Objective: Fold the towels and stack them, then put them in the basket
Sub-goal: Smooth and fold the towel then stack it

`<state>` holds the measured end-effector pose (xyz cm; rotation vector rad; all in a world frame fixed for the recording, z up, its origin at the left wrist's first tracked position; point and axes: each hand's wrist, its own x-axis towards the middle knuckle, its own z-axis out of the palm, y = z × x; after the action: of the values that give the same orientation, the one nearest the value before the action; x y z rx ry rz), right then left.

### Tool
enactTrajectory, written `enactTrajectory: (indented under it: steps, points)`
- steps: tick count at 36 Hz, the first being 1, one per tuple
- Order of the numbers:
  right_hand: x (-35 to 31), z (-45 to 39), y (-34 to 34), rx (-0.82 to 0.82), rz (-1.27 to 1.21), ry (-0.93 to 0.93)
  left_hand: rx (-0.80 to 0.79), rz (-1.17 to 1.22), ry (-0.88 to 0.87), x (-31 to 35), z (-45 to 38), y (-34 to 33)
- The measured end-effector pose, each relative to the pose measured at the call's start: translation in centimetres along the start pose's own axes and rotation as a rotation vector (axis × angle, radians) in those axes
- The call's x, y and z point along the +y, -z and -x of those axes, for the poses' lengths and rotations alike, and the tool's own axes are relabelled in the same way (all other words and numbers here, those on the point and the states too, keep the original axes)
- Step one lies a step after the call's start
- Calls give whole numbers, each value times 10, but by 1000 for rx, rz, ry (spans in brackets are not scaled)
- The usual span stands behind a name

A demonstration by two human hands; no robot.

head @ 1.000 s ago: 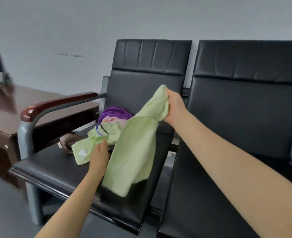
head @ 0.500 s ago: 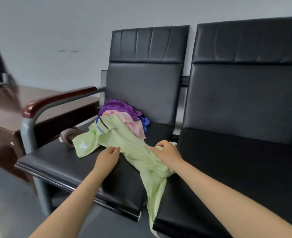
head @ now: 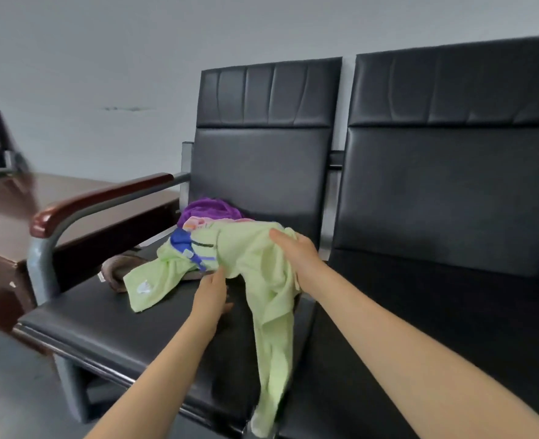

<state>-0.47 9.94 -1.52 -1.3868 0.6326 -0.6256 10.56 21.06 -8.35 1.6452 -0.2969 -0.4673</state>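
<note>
A light green towel (head: pixel 255 258) lies bunched on the left black chair seat (head: pixel 109 315), one end hanging over the seat's front edge. My right hand (head: pixel 296 255) grips the towel at its upper right part, fingers curled into the cloth. My left hand (head: pixel 211 293) touches the towel's lower edge, and I cannot tell whether it pinches the cloth. Behind lie a purple towel (head: pixel 208 209), a pink one (head: pixel 198 221) and a blue-edged cloth (head: pixel 182 242). A brown towel (head: pixel 116 270) lies at the left. No basket is in view.
The right black chair seat (head: pixel 451 327) stands beside the left one. A dark red wooden armrest (head: pixel 97 201) on a grey metal frame borders the left chair. A brown wooden table (head: pixel 5 223) stands further left. Grey wall behind, grey floor below.
My right hand moved up and back onto the top of the green towel, dragging cloth over the pile. My left hand shifted a little to the right under the towel's edge.
</note>
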Motion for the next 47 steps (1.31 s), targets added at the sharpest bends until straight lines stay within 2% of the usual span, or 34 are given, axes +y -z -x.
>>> enactTrajectory:
  steps: [3, 5, 12, 16, 18, 22, 26, 31, 35, 40, 47]
  points:
    - [-45, 16, 29, 57, -139, 66, -103, 286, 93, 28, 22, -27]
    - [-68, 29, 47, 72, -177, 112, -196, 378, 110, 47, 35, -46]
    - [-107, 86, 117, 137, -124, 211, -541, 515, 178, 86, 86, -121]
    - [-116, 119, 161, 232, -81, 254, -714, 593, 147, 96, 121, -161]
    - [-119, 133, 186, 332, -80, 272, -773, 569, 138, 96, 138, -177]
    - [-115, 161, 239, 532, -121, 278, -820, 326, 73, 77, 167, -218]
    - [-75, 176, 280, 639, -152, 191, -899, 106, 93, 45, 201, -252]
    - [1, 184, 311, 637, -160, -104, -878, 43, 254, 11, 222, -281]
    - [18, 187, 324, 583, -122, -251, -807, 58, 272, -4, 224, -291]
    - [29, 187, 335, 571, -294, -201, -770, 52, 246, -1, 224, -295]
    - [9, 189, 333, 496, -456, -26, -734, -12, -14, 21, 217, -291]
